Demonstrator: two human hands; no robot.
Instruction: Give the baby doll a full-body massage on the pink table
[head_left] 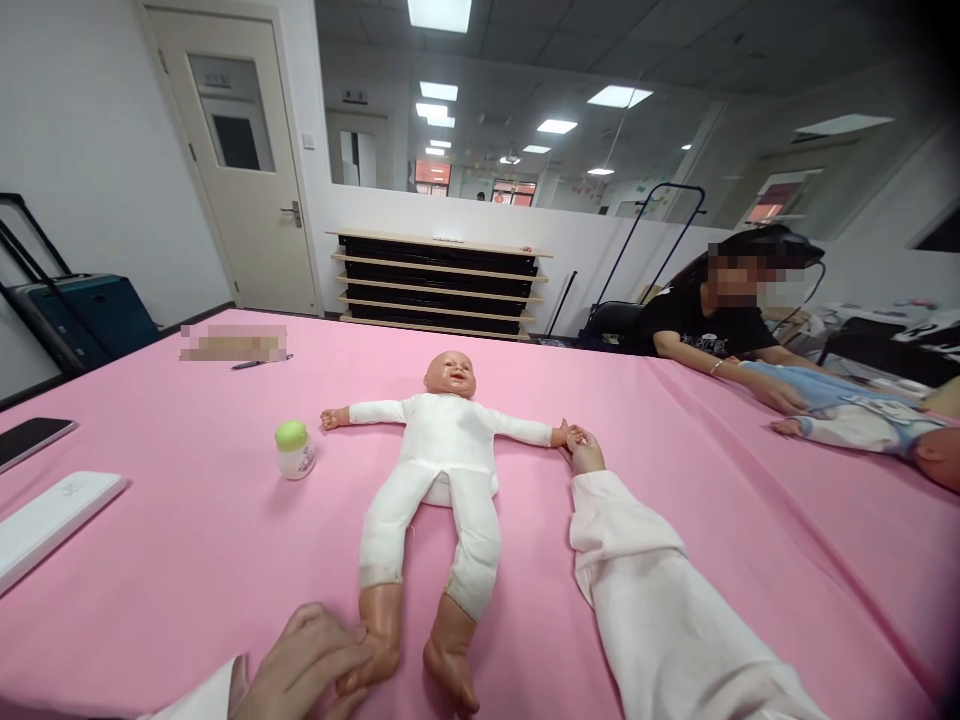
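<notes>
Left fingers (341, 665) on doll (442, 440) foot, right fingers (579, 440) holding its hand

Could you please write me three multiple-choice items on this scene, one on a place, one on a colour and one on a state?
1. Where does the small jar stand?
A. On the cloth beside the doll's arm
B. On the shelf by the wall
C. On the doll's chest

2. What colour is the jar's lid?
A. Red
B. Green
C. Black

3. How does the doll lie?
A. Face down
B. Curled on its side
C. On its back, arms spread

Answers:
1. A: the jar stands on the pink cloth, near the doll's outstretched arm on the picture's left.
2. B: its lid is light green.
3. C: the face looks up, and the left hand is on one foot while the right hand is at the doll's hand.
</notes>
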